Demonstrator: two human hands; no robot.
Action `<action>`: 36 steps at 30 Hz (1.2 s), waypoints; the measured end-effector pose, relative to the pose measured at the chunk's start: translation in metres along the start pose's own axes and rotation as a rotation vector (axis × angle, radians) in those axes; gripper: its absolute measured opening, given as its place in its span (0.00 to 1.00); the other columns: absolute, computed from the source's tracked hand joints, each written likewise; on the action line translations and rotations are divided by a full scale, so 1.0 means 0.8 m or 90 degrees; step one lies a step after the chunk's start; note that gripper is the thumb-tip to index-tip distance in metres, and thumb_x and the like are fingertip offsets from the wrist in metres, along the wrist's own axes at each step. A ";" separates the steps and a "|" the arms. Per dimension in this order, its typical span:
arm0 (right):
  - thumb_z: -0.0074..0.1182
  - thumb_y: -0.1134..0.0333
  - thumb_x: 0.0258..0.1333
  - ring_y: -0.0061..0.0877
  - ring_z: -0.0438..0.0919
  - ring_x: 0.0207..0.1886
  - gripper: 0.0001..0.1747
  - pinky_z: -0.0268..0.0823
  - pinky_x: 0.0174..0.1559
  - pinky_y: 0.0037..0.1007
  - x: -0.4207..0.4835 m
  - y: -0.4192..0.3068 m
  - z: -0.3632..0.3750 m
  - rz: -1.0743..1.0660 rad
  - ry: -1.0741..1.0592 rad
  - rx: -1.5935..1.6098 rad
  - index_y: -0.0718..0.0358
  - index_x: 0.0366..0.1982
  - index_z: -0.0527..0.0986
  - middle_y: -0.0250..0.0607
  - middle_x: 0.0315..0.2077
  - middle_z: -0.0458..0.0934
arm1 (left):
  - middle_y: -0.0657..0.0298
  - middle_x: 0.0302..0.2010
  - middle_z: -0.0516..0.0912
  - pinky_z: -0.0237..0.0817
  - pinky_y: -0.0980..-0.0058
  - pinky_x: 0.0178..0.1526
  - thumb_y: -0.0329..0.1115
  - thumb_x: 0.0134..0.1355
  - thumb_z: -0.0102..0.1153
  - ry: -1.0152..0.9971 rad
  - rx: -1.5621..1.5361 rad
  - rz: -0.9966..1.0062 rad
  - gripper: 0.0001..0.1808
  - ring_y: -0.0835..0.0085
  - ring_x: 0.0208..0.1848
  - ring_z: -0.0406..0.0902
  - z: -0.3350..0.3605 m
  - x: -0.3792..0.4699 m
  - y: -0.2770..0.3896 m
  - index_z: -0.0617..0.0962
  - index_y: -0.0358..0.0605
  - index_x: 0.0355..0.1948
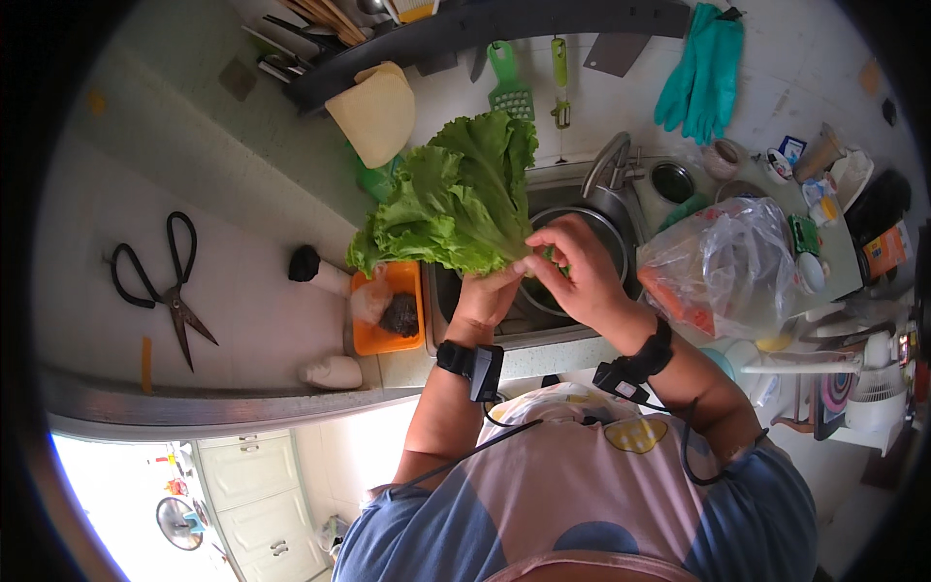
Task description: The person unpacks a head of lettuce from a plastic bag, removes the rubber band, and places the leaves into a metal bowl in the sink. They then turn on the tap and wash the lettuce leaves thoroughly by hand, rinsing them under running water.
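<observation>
A leafy head of green lettuce (465, 196) is held up over the left side of the sink, its leaves fanned away from me. My left hand (489, 295) grips it from below near the stem end. Close to the base of the leaves is my right hand (582, 269), thumb and forefinger almost together at the stem; whether they pinch a leaf I cannot tell. Beneath my right hand a round metal basin (618, 240) sits in the stainless steel sink (538, 340), with some green leaf in it, partly hidden.
An orange plastic basket (389, 349) stands left of the sink. The faucet (614, 164) rises behind the basin. A clear plastic bag (727, 262) with orange contents crowds the right counter. Scissors (174, 295) hang on the left wall, teal rubber gloves (702, 76) on the back wall.
</observation>
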State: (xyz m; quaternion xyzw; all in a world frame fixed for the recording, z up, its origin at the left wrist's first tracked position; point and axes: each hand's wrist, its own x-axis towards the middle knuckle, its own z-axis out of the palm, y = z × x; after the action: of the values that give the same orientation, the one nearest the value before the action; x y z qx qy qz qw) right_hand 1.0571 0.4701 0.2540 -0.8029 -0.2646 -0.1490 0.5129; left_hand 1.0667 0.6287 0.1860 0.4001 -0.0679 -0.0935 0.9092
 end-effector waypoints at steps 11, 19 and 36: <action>0.55 0.70 0.46 0.31 0.71 0.22 0.11 0.64 0.25 0.29 -0.010 0.013 0.010 0.006 0.036 -0.050 0.63 0.32 0.67 0.39 0.23 0.70 | 0.62 0.46 0.75 0.61 0.73 0.53 0.22 0.48 0.58 -0.032 -0.013 0.063 0.23 0.70 0.50 0.71 0.006 -0.013 -0.011 0.72 0.39 0.48; 0.52 0.75 0.51 0.23 0.77 0.29 0.11 0.69 0.31 0.23 -0.021 0.039 0.019 0.012 0.106 0.188 0.67 0.37 0.66 0.40 0.28 0.75 | 0.62 0.48 0.73 0.62 0.62 0.54 0.24 0.50 0.60 -0.012 -0.033 0.127 0.26 0.65 0.52 0.69 0.040 0.000 0.009 0.68 0.45 0.51; 0.58 0.54 0.48 0.41 0.77 0.35 0.26 0.69 0.38 0.34 -0.118 0.237 0.010 0.344 0.047 -0.144 0.66 0.42 0.68 0.52 0.32 0.76 | 0.57 0.51 0.70 0.57 0.52 0.55 0.28 0.41 0.58 -0.028 -0.213 0.026 0.34 0.58 0.53 0.66 0.001 -0.009 0.017 0.66 0.44 0.54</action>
State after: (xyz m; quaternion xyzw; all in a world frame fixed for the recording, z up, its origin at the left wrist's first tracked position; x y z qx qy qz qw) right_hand 1.0895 0.3882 0.0610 -0.8904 -0.0045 -0.0647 0.4505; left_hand 1.0616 0.6390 0.1963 0.2393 -0.0793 -0.0934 0.9632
